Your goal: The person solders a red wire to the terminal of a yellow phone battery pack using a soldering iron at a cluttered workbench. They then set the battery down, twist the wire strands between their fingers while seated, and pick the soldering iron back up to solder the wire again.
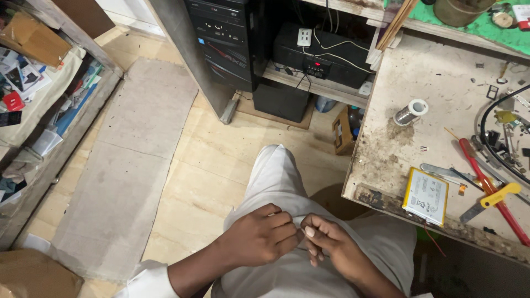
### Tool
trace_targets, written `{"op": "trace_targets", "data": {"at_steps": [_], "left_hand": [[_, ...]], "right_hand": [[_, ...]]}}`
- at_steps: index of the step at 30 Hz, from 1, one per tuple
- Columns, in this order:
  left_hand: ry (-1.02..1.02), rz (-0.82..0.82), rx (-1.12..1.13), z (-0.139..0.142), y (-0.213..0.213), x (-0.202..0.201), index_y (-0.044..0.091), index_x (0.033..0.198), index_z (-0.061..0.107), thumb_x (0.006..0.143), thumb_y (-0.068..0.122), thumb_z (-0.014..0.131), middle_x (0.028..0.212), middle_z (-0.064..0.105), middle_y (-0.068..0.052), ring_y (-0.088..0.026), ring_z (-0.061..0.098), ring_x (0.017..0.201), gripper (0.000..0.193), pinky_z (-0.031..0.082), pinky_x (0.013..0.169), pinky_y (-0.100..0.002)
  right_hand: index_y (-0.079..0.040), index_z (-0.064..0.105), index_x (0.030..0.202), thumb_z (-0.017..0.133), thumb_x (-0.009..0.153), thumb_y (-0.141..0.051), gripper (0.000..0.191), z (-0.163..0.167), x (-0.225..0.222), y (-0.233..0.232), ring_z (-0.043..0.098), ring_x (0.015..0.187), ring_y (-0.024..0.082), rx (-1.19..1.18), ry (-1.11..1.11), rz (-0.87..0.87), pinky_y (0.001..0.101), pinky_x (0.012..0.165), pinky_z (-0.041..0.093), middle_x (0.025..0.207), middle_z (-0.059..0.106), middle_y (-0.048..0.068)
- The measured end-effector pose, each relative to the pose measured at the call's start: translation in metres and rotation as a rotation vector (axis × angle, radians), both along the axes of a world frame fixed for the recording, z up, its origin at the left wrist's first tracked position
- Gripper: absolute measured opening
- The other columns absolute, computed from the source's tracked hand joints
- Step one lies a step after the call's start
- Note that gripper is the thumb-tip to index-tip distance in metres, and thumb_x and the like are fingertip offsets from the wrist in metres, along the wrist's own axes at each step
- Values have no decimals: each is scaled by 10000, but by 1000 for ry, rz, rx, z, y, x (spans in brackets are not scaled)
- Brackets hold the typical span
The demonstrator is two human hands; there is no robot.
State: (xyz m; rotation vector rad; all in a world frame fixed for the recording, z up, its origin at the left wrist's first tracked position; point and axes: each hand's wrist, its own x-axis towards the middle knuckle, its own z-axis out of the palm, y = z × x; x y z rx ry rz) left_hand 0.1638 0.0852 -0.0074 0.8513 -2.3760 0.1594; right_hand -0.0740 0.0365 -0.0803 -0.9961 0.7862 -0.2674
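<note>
My left hand [258, 237] and my right hand [330, 243] meet over my lap, above the white cloth of my trousers [279, 176]. Both have their fingers curled, fingertips pinched together where the two hands touch. Something very small may sit between the fingertips, but it is too small to make out. A stained white workbench [436, 83] stands to my right, apart from both hands.
On the bench lie a flat battery with a yellow rim [425, 196], a red-handled screwdriver [491, 190], a solder spool [411, 112], tweezers [441, 172] and small parts. A black computer tower [226, 38] and a black box [320, 55] stand ahead. A cluttered shelf [33, 94] runs along the left.
</note>
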Motion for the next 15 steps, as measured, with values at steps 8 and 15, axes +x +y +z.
{"op": "trace_targets", "data": {"at_steps": [8,15], "left_hand": [[219,2,188,4,-6,-9,75,929,737,806,128,763,847,637,1,-176,619,828,136,482,742,-328],[458,17,255,15,-13,-34,80,935,731,843,80,839,810,620,-7,-186,610,778,142,446,701,-342]], "right_hand": [[-30,602,966,556,1021,-199,184,23,-10,7,622,603,133,-641,152,-50,287,594,538,691,602,40],[-37,651,939,667,859,-10,86,43,-23,13,668,664,251,-1387,240,-261,350,613,515,796,688,101]]}}
